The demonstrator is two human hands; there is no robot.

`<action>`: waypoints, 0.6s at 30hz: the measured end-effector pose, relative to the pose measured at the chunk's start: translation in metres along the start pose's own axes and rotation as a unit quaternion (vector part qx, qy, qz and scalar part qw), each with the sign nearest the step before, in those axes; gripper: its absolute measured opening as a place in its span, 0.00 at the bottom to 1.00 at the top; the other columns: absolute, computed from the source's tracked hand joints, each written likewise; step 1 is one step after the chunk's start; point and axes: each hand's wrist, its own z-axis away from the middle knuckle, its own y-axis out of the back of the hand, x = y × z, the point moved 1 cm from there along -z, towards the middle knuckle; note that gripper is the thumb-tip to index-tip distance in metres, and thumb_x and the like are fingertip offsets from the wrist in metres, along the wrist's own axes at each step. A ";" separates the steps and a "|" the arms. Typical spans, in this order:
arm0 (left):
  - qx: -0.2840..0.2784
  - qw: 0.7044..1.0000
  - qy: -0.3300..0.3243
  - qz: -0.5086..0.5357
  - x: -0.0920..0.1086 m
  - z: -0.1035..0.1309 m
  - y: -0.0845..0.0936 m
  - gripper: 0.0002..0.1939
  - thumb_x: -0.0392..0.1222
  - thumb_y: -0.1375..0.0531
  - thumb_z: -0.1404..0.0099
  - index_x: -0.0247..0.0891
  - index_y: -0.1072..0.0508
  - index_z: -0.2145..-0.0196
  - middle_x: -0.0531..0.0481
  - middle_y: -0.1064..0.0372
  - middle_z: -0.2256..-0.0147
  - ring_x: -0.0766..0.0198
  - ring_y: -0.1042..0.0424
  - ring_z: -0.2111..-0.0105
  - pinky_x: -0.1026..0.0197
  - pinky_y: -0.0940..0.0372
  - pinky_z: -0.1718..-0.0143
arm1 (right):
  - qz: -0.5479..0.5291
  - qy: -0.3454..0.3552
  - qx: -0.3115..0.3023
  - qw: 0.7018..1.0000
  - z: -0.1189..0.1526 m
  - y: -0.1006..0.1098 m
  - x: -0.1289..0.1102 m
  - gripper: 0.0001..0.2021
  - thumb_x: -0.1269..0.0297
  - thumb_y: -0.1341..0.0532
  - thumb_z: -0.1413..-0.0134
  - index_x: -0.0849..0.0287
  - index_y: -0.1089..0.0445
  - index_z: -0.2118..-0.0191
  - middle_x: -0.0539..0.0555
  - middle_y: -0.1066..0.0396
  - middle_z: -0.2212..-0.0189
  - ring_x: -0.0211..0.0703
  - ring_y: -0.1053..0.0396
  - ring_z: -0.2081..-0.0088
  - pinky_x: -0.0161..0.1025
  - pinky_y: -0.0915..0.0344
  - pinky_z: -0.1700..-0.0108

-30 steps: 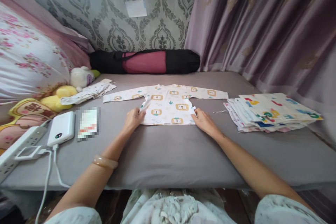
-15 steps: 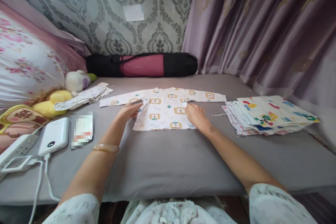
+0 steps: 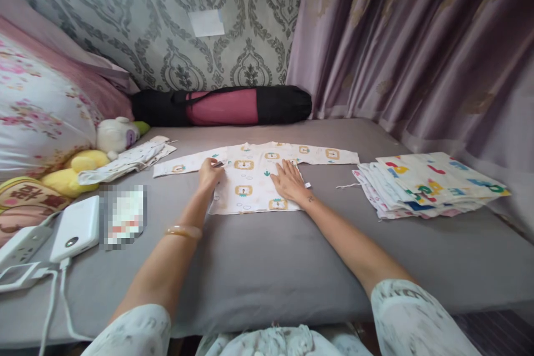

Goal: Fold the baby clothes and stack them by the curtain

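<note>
A small white long-sleeved shirt [image 3: 250, 200] with a tan and green print lies spread flat, its sleeves stretched out to both sides. My left hand [image 3: 209, 173] is closed at the shirt's left side, just below the sleeve, with fingers bent on the fabric. A small dark spot shows at its fingertips; I cannot make out what it is. Palm down, my right hand [image 3: 288, 181] rests flat on the right part of the shirt front with its fingers apart. Beside that wrist a little white tag [image 3: 307, 185] sticks out from the side seam.
Folded printed clothes [image 3: 434, 178] are stacked at the right. At the left lie another folded garment [image 3: 129, 160], plush toys [image 3: 89, 164], a white power bank [image 3: 77, 228] with cables, and a power strip [image 3: 23, 247]. A black-and-red long bag [image 3: 221, 107] lies along the wall.
My right hand has moved from the shirt's right edge onto its front and flattened. My left hand has shifted up slightly at the left edge. The white side tag now shows.
</note>
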 end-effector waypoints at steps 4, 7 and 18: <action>-0.001 0.974 -0.148 -0.174 -0.002 0.011 0.002 0.17 0.32 0.46 0.39 0.39 0.30 0.53 0.43 0.29 0.58 0.54 0.31 0.54 0.57 0.37 0.54 | 0.004 -0.002 0.000 1.000 0.000 -0.002 0.001 0.31 0.49 0.55 0.33 0.65 0.48 0.32 0.65 0.57 0.31 0.56 0.63 0.30 0.50 0.65 0.33; -0.009 0.943 -0.183 -0.278 0.008 0.022 0.005 0.16 0.32 0.49 0.36 0.37 0.30 0.52 0.37 0.34 0.51 0.50 0.34 0.49 0.54 0.37 0.53 | 0.005 -0.004 -0.016 1.000 -0.001 0.000 0.002 0.32 0.49 0.55 0.33 0.64 0.49 0.32 0.65 0.58 0.31 0.56 0.63 0.30 0.50 0.65 0.32; -0.191 0.841 -0.391 -0.322 0.010 0.090 -0.030 0.28 0.47 0.58 0.27 0.31 0.45 0.35 0.36 0.53 0.33 0.48 0.58 0.32 0.43 0.60 0.34 | -0.012 0.125 -0.051 0.991 0.028 0.000 -0.032 0.28 0.57 0.58 0.33 0.59 0.52 0.30 0.59 0.61 0.29 0.52 0.66 0.30 0.56 0.70 0.32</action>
